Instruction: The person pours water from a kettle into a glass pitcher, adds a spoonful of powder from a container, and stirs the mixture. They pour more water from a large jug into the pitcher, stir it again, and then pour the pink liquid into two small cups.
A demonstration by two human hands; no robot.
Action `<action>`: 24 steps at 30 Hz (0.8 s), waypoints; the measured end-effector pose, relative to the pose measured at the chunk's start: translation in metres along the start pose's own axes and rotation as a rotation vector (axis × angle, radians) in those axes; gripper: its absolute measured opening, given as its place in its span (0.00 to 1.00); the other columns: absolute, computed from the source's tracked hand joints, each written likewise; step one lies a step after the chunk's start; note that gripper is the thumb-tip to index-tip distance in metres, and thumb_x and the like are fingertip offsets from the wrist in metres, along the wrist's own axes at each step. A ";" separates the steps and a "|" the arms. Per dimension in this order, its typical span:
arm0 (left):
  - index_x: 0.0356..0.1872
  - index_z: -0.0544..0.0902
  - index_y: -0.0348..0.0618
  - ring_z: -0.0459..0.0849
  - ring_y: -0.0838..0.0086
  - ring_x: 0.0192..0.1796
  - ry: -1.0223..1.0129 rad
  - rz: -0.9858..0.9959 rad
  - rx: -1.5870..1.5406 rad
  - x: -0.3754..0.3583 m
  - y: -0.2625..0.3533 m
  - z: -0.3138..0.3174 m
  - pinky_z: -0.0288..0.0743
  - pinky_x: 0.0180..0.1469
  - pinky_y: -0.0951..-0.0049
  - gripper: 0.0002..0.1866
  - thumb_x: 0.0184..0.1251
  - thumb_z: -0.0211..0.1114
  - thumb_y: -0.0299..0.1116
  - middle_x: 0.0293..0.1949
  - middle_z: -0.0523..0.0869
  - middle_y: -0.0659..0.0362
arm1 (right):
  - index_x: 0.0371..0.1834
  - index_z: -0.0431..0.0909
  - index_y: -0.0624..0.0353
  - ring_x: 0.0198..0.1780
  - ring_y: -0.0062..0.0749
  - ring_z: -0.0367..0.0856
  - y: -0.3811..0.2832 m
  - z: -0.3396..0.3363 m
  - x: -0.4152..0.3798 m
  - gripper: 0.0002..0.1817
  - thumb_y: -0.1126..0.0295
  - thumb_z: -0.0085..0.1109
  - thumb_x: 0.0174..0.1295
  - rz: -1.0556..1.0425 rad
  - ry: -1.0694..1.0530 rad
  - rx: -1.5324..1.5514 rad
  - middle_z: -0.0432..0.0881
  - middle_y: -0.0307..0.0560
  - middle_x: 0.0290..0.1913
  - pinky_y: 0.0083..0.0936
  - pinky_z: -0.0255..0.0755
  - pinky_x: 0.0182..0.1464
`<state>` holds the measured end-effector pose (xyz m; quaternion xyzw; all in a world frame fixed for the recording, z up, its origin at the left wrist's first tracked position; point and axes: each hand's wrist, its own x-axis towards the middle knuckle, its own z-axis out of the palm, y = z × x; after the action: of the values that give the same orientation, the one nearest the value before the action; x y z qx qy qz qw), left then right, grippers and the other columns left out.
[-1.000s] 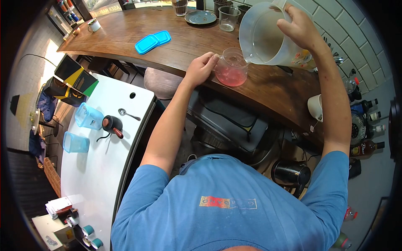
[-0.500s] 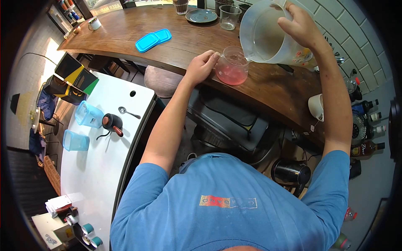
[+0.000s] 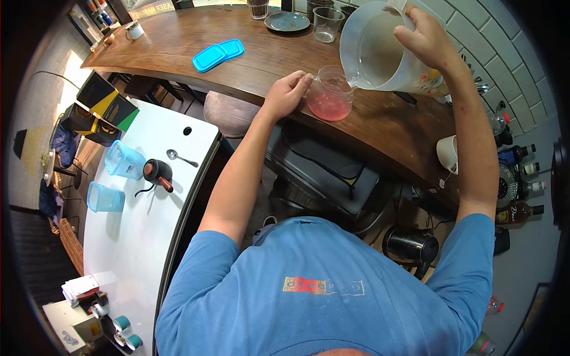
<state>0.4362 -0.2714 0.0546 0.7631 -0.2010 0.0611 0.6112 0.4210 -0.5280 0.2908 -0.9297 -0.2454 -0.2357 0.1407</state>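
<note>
A clear glass mug [image 3: 330,98] holding pink liquid stands near the front edge of the wooden counter [image 3: 261,53]. My left hand [image 3: 286,94] is closed round its handle. Above and to the right, my right hand [image 3: 424,37] grips a large translucent plastic pitcher [image 3: 362,50] by the handle. The pitcher is tilted, and its spout is at the mug's rim. Some liquid shows inside the pitcher. Two blue lids [image 3: 218,56] lie on the counter to the left of the mug.
Behind the mug are a drinking glass [image 3: 326,26] and a grey plate [image 3: 287,22]. A white cup [image 3: 446,153] with a tea-bag tag is by my right forearm. On the white table [image 3: 130,237] stand blue containers [image 3: 105,197], a kettle [image 3: 158,172] and a spoon [image 3: 181,157].
Both hands, the mug and the pitcher hold nearly the same position. The liquid in the mug looks slightly higher. The whole view has shifted a little.
</note>
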 end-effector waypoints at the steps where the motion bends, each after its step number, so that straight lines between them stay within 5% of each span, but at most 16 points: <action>1: 0.38 0.79 0.39 0.79 0.73 0.33 0.000 0.000 0.003 0.000 0.000 0.000 0.72 0.40 0.72 0.22 0.72 0.52 0.51 0.28 0.82 0.58 | 0.39 0.76 0.74 0.44 0.56 0.80 0.000 0.000 0.000 0.28 0.56 0.56 0.43 0.000 -0.001 0.000 0.80 0.71 0.39 0.40 0.73 0.47; 24: 0.36 0.78 0.38 0.79 0.72 0.32 0.002 0.021 0.008 0.000 0.001 0.000 0.71 0.40 0.72 0.22 0.72 0.52 0.50 0.27 0.82 0.57 | 0.39 0.77 0.73 0.42 0.55 0.80 -0.007 -0.003 -0.002 0.27 0.57 0.56 0.43 0.022 -0.006 0.008 0.80 0.69 0.38 0.40 0.73 0.45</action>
<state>0.4358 -0.2712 0.0551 0.7633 -0.2080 0.0693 0.6077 0.4149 -0.5234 0.2935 -0.9326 -0.2364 -0.2301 0.1463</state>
